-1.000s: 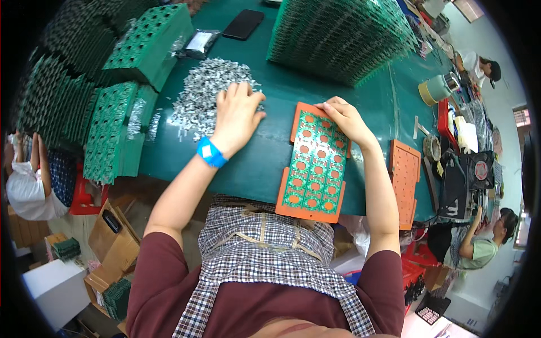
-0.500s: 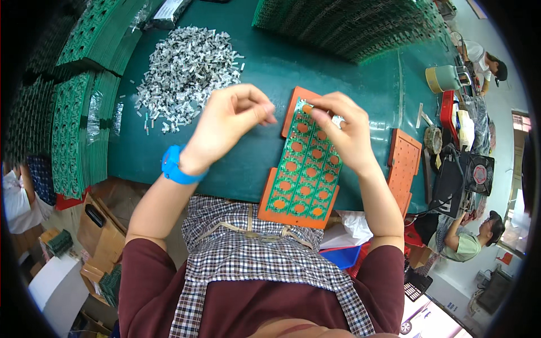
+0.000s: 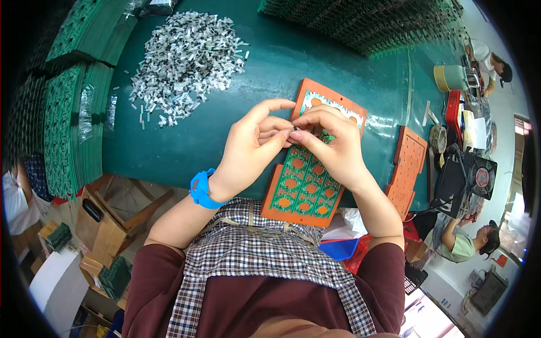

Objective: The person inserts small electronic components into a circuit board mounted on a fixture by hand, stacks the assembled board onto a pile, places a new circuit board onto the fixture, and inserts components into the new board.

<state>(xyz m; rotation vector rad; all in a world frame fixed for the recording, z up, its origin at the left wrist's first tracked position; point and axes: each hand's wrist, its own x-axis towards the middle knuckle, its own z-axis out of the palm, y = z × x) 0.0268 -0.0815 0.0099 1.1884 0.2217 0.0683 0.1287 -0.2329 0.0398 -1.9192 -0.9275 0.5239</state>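
A green circuit board panel [image 3: 307, 180] with round cut-outs lies in an orange fixture plate [image 3: 270, 209] at the table's near edge. Over its left side my two hands meet fingertip to fingertip. Between thumb and index finger my right hand [image 3: 332, 141] pinches a small dark piece [image 3: 295, 128], too small to name. My left hand [image 3: 253, 149], with a blue band at the wrist, has its thumb and a finger closed at the same piece while its index finger stretches out. My fingers cover part of the board's upper half.
A heap of small clear-and-white strips [image 3: 189, 62] lies at the back left. Stacks of green boards [image 3: 67, 124] stand at the left, more boards [image 3: 360, 22] at the back. To the right are another orange plate [image 3: 407, 166], a pale green cup [image 3: 448, 78] and a fan [image 3: 482, 176]. Two people sit beyond.
My hands, apart before, have come together over the board. The left moved right and the right came down toward it. White pieces along the board's far end are now uncovered.
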